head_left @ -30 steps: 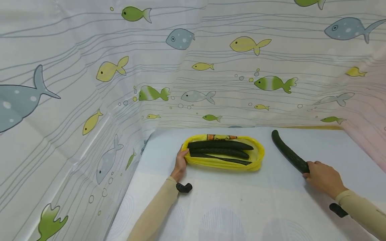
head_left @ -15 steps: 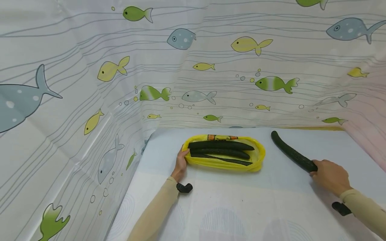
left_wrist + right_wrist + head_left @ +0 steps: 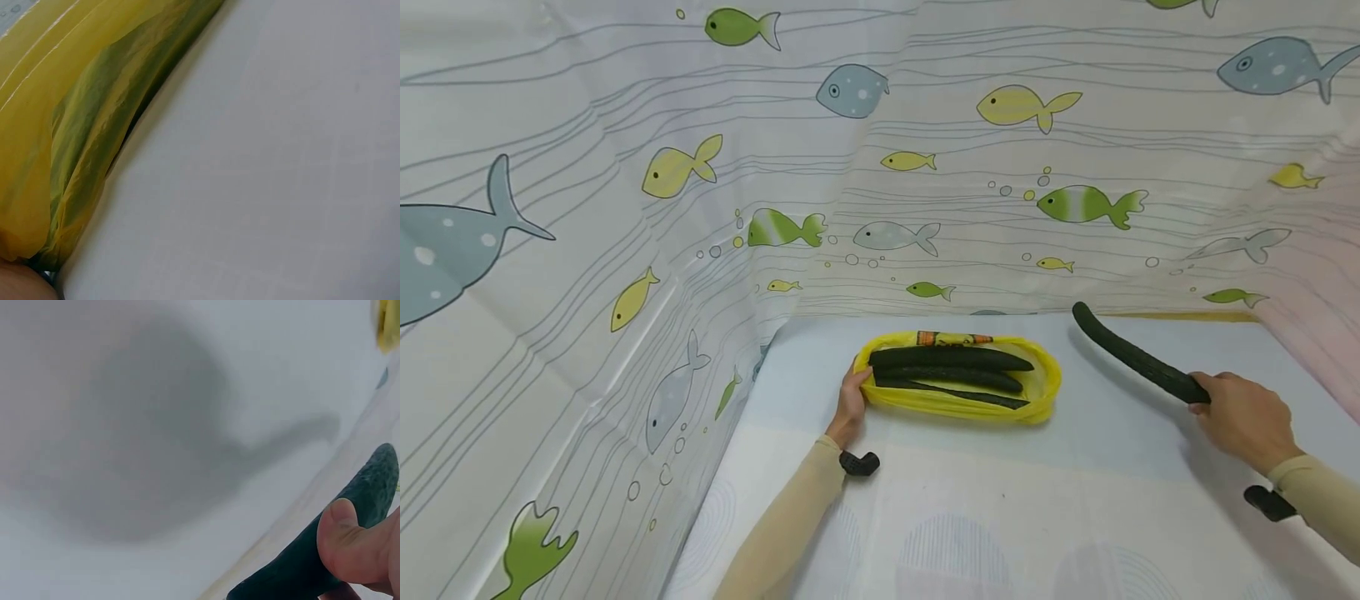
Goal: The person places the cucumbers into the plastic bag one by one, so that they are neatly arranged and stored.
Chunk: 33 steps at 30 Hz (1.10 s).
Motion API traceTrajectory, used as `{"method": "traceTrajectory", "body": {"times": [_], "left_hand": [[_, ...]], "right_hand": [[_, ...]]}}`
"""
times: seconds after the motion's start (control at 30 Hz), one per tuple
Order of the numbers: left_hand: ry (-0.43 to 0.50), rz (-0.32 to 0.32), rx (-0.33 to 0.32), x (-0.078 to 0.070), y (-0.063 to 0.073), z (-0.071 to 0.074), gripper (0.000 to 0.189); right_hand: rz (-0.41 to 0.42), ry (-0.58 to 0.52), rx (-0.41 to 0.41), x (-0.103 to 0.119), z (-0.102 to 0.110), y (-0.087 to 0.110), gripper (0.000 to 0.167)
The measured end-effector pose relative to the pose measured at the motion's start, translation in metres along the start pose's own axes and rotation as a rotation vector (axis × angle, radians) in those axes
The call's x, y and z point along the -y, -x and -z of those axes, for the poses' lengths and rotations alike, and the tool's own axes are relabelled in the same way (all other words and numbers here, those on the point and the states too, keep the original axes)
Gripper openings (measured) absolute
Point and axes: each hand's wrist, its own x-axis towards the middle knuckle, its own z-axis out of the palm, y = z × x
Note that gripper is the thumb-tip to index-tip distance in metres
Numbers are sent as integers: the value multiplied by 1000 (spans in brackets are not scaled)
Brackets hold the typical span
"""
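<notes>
A long dark green cucumber (image 3: pixel 1135 354) is gripped near one end by my right hand (image 3: pixel 1247 421), raised a little over the table, its shadow below. In the right wrist view the thumb (image 3: pixel 353 544) lies across the cucumber (image 3: pixel 306 556). At the left end of a yellow plastic bag (image 3: pixel 955 410), my left hand (image 3: pixel 850 407) holds the bag's edge. Several cucumbers (image 3: pixel 951 358) lie side by side inside the bag's wide mouth. The left wrist view shows the thin yellow bag (image 3: pixel 81 119) with green showing through; only a bit of the hand (image 3: pixel 25 281) appears there.
A pale tablecloth (image 3: pixel 1000 508) covers the table. Behind and to the left hangs a white sheet (image 3: pixel 850 192) printed with fish. A pinkish sheet (image 3: pixel 1315 283) borders the right side, and a yellowish strip (image 3: pixel 1187 317) runs along the back edge.
My right hand has moved right and up with the cucumber, whose far end has lifted off the table. The left hand and the bag have stayed put.
</notes>
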Motion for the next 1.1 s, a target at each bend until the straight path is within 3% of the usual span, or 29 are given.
{"method": "traceTrajectory", "body": {"times": [0.37, 1.1], "left_hand": [[-3, -5, -15, -5, 2, 0, 70], [12, 14, -22, -3, 1, 0, 70]], "right_hand": [[62, 18, -141, 15, 21, -14, 46], [283, -53, -280, 85, 26, -32, 50]]}}
